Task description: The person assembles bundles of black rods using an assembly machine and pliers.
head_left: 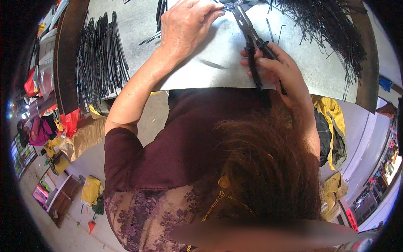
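Note:
My right hand [281, 69] is wrapped round the black handles of a pair of pliers [247, 26], whose handles stand apart. The metal jaws point away from me, up to the top edge of the view. Close to the jaw tips, my left hand [187, 25] pinches something small with thumb and fingertips; I cannot make out what it is. Thin dark rods [150, 38] stick out beside the left wrist, partly hidden by it. To the right of the pliers, a short bent rod [281, 34] and a straight one lie on the metal tabletop [226, 77].
A neat row of thin black rods [100, 59] lies at the table's left edge. At the right, a tangled heap of similar rods [331, 33] spreads toward the edge. Yellow sacks [333, 126] are below the table at the right, with bags [79, 134] at the left.

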Demonstrator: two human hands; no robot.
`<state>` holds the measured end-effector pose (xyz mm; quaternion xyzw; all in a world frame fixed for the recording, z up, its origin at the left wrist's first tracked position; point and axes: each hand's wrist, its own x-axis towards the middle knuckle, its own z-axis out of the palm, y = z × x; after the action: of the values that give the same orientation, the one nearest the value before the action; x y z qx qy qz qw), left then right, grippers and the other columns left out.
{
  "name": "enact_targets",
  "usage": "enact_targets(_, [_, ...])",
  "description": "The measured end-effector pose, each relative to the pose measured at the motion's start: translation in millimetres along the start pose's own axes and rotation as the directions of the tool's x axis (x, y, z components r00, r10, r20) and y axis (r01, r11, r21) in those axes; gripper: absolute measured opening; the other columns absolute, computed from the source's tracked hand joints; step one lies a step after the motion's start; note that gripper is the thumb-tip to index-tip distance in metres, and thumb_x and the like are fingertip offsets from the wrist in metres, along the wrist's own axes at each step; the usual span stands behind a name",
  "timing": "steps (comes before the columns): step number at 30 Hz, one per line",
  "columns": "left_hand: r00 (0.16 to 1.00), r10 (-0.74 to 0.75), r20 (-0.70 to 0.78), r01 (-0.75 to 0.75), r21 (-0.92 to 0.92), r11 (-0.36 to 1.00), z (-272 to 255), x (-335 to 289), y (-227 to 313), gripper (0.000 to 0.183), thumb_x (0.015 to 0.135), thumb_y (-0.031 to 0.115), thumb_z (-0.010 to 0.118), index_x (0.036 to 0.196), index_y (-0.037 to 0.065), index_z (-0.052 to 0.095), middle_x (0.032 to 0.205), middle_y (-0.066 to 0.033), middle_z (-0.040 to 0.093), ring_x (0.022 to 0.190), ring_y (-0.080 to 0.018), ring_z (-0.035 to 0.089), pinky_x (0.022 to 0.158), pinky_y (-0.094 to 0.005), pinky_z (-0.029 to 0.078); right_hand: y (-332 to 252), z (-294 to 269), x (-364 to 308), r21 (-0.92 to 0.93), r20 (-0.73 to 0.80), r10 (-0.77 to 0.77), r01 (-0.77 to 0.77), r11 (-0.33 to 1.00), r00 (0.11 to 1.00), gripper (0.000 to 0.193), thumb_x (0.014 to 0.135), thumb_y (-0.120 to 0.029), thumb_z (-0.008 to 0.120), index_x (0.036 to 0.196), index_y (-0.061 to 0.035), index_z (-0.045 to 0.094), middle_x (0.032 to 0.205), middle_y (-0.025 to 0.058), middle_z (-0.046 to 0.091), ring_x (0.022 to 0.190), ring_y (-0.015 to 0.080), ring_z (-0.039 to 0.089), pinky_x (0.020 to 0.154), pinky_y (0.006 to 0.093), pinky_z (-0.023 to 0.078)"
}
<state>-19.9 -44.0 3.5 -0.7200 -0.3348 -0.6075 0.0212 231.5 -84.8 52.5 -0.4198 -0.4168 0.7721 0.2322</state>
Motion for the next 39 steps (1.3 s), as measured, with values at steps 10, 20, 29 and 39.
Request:
enact_targets(10, [0.915,-0.288,0.282,0.209,0.279,0.937,-14,39,49,0.011,0.077,0.009,0.078,0.085,0.004,0.072,0.069,-0.0050,0.058,0.064,-0.0189,0.056,0.058,-0.0315,0.045,-3,-24,-14,-0.729,-0.094,-0.145,0.031,0.683,0.985,0.042,0.084,-0.013,0.063,0.123,-0.0043,0.049,0.095,0.0063,0.059,0.083,0.0145,0.054,0.074,0.0313,0.045])
enact_targets(20, [0.856,-0.332,0.396,0.265,0.215,0.940,2,34,60,0.011,0.077,0.006,0.078,0.085,0.002,0.071,0.070,-0.0057,0.059,0.061,-0.0171,0.056,0.054,-0.0300,0.044,11,-47,-31,-0.844,0.016,-0.399,0.226,0.486,0.917,0.036,0.077,-0.010,0.060,0.109,0.0007,0.047,0.088,0.0205,0.053,0.079,0.0386,0.053,0.071,0.0441,0.043])
enact_targets(29, [0.906,-0.111,0.408,0.072,0.110,0.991,16,43,64,0.017,0.072,0.006,0.082,0.086,0.004,0.071,0.070,-0.0043,0.057,0.062,-0.0167,0.055,0.053,-0.0292,0.043,-20,-79,-50,-0.985,0.057,-0.508,0.130,0.110,0.859,0.047,0.080,-0.017,0.067,0.123,-0.0065,0.053,0.103,0.0196,0.061,0.099,0.0416,0.060,0.085,0.0486,0.049])
enact_targets(39, [0.893,0.009,0.449,-0.004,-0.012,1.000,27,40,56,0.017,0.074,0.012,0.083,0.084,0.006,0.071,0.071,-0.0022,0.060,0.063,-0.0142,0.055,0.055,-0.0285,0.044,-10,-92,-56,-0.955,0.113,-0.409,0.212,0.207,0.906,0.030,0.082,-0.009,0.064,0.109,-0.0052,0.052,0.089,0.0234,0.062,0.088,0.0452,0.061,0.074,0.0503,0.048])
